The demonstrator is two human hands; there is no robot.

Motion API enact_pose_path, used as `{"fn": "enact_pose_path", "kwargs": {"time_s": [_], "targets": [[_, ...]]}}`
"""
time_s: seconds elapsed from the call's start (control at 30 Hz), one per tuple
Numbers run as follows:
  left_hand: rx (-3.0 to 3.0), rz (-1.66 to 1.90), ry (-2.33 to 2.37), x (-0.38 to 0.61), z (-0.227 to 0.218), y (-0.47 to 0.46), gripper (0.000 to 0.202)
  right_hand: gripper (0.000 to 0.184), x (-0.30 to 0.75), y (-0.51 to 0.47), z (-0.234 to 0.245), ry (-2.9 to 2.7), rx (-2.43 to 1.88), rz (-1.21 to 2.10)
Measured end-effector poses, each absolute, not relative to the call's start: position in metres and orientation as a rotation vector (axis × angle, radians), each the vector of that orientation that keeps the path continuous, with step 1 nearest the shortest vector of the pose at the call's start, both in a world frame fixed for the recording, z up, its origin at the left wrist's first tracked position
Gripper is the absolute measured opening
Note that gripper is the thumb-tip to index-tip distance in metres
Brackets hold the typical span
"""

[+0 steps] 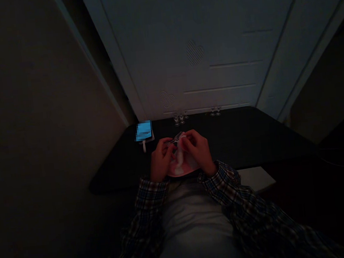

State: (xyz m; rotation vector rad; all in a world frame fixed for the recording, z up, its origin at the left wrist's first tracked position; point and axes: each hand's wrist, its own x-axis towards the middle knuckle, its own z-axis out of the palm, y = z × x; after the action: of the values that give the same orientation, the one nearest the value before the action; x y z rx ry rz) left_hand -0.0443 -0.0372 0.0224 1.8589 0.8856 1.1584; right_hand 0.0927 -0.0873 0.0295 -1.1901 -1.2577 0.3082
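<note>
In dim light, both my hands meet over the table's near edge, working at a pink-and-white cloth (180,166) that hangs in folds between them. Between the fingertips, at the top of the cloth, a shiny clear thing (178,136) shows, seemingly a small glass tilted to one side. My left hand (162,158) has its fingers curled round the left end of this glass and the cloth's edge. The fingers of my right hand (198,148) pinch the bunched cloth against the glass. Much of the glass is hidden by fingers and fabric.
Small stemmed glasses stand along the back of the dark table (236,139): one group (179,119) left of centre, a pair (215,111) farther right. A phone with a lit blue screen (144,130) lies at the back left. A white flat object (256,178) sits low at right.
</note>
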Motion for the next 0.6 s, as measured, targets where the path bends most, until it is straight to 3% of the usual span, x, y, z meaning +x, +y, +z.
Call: {"fn": "enact_pose_path", "kwargs": {"time_s": [0.6], "targets": [[1.886, 1.227, 0.932, -0.0433, 0.0259, -0.0385, 0.023, 0.015, 0.0932, -0.0868, 0.0283, -1.271, -1.202, 0.316]]}}
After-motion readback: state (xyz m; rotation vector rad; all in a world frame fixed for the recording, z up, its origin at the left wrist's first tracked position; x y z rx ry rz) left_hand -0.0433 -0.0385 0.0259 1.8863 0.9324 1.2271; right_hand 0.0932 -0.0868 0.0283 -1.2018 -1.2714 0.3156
